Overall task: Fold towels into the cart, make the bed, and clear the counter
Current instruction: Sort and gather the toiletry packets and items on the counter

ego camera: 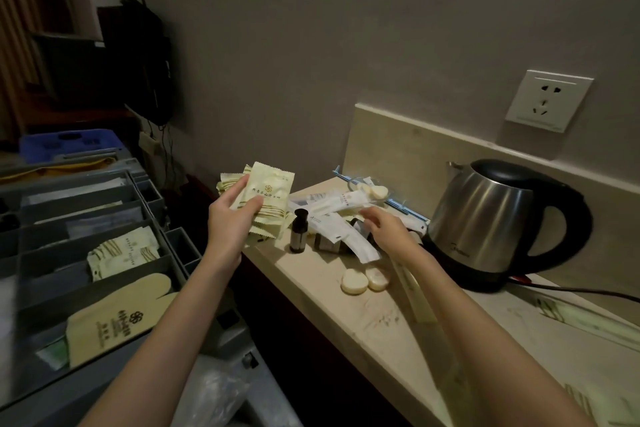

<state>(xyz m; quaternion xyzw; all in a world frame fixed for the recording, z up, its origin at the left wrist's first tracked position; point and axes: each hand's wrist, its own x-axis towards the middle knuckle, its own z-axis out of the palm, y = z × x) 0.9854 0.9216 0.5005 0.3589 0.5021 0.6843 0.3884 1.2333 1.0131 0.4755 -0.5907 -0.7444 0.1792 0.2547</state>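
Head view: the only camera, looking down over both forearms at a counter corner and a cart.
Left hand [231, 218]: raised over the gap between cart and counter, fingers and thumb clamped on a fanned stack of pale yellow sachets [268, 199].
Right hand [384, 229]: low over the pile of white sachets [341, 218]; fingers curled downward onto the pile, but I cannot tell whether they grip one.
Counter [374, 319]: beige stone, holding a small dark bottle [299, 230] standing upright, two round soaps [363, 280] side by side, and a steel kettle [498, 218] to the right.
Cart [166, 243]: grey compartments at left, with packets and a beige mitt [121, 319] inside.
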